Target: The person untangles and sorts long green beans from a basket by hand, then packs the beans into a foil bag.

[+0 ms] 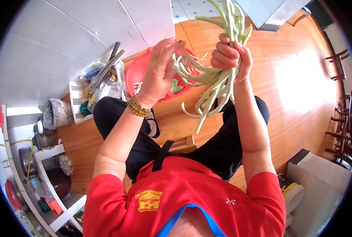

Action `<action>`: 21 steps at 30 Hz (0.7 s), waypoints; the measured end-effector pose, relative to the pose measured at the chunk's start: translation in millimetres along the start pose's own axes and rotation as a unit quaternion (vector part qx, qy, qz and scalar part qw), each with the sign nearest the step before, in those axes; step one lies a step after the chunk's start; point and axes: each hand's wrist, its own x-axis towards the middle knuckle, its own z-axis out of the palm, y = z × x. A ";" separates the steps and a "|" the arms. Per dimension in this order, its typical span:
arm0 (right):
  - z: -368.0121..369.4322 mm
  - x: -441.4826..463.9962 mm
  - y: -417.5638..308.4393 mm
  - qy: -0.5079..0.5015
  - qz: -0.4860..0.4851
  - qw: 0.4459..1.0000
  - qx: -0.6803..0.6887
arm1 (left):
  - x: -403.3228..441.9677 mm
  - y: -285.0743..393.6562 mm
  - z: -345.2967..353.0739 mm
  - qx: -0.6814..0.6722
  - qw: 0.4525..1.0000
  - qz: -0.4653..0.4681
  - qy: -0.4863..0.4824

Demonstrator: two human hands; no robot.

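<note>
My right hand (233, 59) is closed around a bunch of long pale-green beans (232, 27), held up in front of me. Their ends stick out above the fist, and the longer parts hang and curl below it. To the left of the bunch, my left hand (160, 69) has its fingertips pinched at the end of one curling bean. What exactly sits between those fingertips is small and partly hidden. A bead bracelet circles my left wrist. Beneath both hands a red plastic basket (133, 75) stands on the floor, holding more beans and green scraps.
Left of the basket, a white crate (76, 94) holds bottles and long-handled tools against the tiled wall. A bag-lined bin (57, 114) and low shelves (49, 152) with pots line the left side. Wooden chairs (338, 65) stand far right, near a pale block (318, 177).
</note>
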 end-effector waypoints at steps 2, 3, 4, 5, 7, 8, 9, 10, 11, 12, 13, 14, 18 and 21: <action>4.3 0.0 -2.3 -0.012 0.000 1.000 -0.015 | 5.9 5.0 -3.0 -0.040 0.999 0.019 0.026; 4.9 -1.1 -2.6 -0.004 -0.001 1.000 -0.009 | 8.5 6.4 -4.4 -0.035 0.999 0.019 0.027; 4.9 -1.1 -2.7 -0.005 0.002 1.000 -0.010 | 11.4 6.6 -5.5 0.028 0.997 0.075 0.021; 5.0 -1.3 -2.7 -0.005 0.005 1.000 -0.011 | 14.4 6.6 -6.6 0.090 0.987 0.132 0.013; 7.5 -0.4 -0.4 -0.004 0.005 1.000 -0.027 | 18.5 4.5 -9.5 0.159 0.972 0.171 -0.015; 8.9 -1.1 0.7 -0.003 0.005 0.999 -0.044 | 18.0 3.0 -10.6 0.209 0.958 0.175 -0.083; 9.4 -2.3 0.6 -0.001 0.006 0.999 -0.042 | 16.8 2.3 -10.8 0.258 0.938 0.177 -0.151; 9.6 -2.4 0.2 0.000 0.006 0.999 -0.047 | 15.7 2.2 -11.0 0.258 0.938 0.175 -0.151; 9.2 -2.5 -0.1 0.001 0.005 0.999 -0.052 | 15.1 2.6 -11.5 0.255 0.937 0.186 -0.153; 8.4 -2.8 -1.0 0.002 0.007 0.999 -0.052 | 14.7 3.4 -11.9 0.252 0.935 0.198 -0.153; 7.3 -2.6 -2.7 0.006 0.000 0.999 -0.052 | 14.1 4.1 -12.4 0.249 0.933 0.209 -0.154; 6.1 -2.2 -4.3 0.010 -0.007 0.999 -0.052 | 12.3 5.7 -12.6 0.248 0.934 0.208 -0.153; 2.1 -2.3 -7.4 0.023 -0.010 0.998 -0.061 | 1.9 6.3 -7.7 0.245 0.943 0.148 -0.170; 3.6 -2.7 -7.1 0.024 -0.018 0.998 -0.050 | -4.4 5.0 1.3 0.186 0.968 0.112 -0.129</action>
